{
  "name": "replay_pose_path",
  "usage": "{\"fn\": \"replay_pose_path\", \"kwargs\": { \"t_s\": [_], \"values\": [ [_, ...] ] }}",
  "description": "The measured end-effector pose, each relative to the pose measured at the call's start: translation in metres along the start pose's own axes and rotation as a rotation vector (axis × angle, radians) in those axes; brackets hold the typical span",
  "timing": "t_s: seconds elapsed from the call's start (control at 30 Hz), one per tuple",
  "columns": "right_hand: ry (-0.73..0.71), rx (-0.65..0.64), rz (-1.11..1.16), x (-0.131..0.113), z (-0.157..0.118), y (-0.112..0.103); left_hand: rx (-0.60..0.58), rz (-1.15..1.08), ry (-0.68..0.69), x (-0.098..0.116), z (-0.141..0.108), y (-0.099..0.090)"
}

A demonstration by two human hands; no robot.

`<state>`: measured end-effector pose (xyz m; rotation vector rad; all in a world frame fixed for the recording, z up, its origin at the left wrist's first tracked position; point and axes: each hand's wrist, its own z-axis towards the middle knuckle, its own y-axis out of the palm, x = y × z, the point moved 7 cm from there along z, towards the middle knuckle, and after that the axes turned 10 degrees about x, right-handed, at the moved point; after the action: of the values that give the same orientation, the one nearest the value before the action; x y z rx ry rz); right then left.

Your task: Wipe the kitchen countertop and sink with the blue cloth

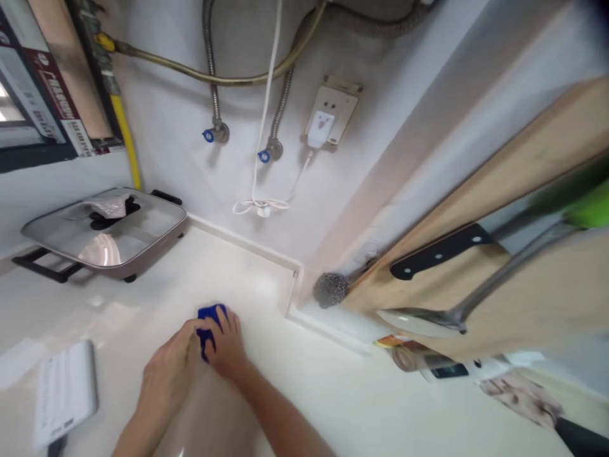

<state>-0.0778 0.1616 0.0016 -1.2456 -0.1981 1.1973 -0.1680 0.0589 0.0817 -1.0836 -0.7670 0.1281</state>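
A small dark blue cloth (212,312) lies on the pale countertop (285,374) near the middle of the view. My right hand (228,346) rests on the cloth from the right, its fingers somewhat apart and pressing it to the surface. On the cloth's left side, my left hand (174,365) touches the edge, with its fingers bent together at the blue fabric. Part of the cloth is hidden beneath both hands.
An electric pan (143,244) with a glass lid stands at the back left. A white device (66,393) lies at the lower left. On the right are a knife (440,254), a ladle (423,320) and a scrubber (330,290). Pipes and a socket (333,114) line the wall.
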Motion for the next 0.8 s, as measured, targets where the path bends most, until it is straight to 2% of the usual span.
{"fn": "replay_pose_path", "kwargs": {
  "t_s": [0.07, 0.13, 0.23, 0.3, 0.47, 0.57, 0.63, 0.7, 0.8],
  "values": [
    [-0.031, 0.024, 0.005, -0.01, -0.041, -0.017, -0.005, -0.014, 0.044, 0.004, 0.015, 0.016],
    [-0.015, 0.047, -0.018, -0.009, -0.082, -0.037, 0.016, 0.023, 0.069, -0.001, 0.026, 0.038],
    [0.061, 0.11, -0.102, 0.003, -0.144, -0.069, 0.066, 0.093, 0.091, -0.016, 0.032, 0.068],
    [0.144, 0.165, -0.189, 0.017, -0.188, -0.089, 0.116, 0.107, 0.101, -0.026, 0.031, 0.078],
    [0.463, 0.321, -0.409, 0.063, -0.312, -0.146, 0.163, 0.114, 0.098, -0.048, 0.03, 0.073],
    [0.654, 0.416, -0.515, 0.09, -0.373, -0.179, 0.147, 0.128, 0.074, -0.07, 0.04, 0.064],
    [0.782, 0.521, -0.577, 0.103, -0.395, -0.195, 0.138, 0.132, 0.053, -0.086, 0.047, 0.058],
    [0.868, 0.639, -0.615, 0.109, -0.396, -0.201, 0.14, 0.138, 0.026, -0.101, 0.051, 0.054],
    [0.841, 0.73, -0.589, 0.104, -0.358, -0.186, 0.138, 0.138, -0.018, -0.115, 0.052, 0.055]
  ]
}}
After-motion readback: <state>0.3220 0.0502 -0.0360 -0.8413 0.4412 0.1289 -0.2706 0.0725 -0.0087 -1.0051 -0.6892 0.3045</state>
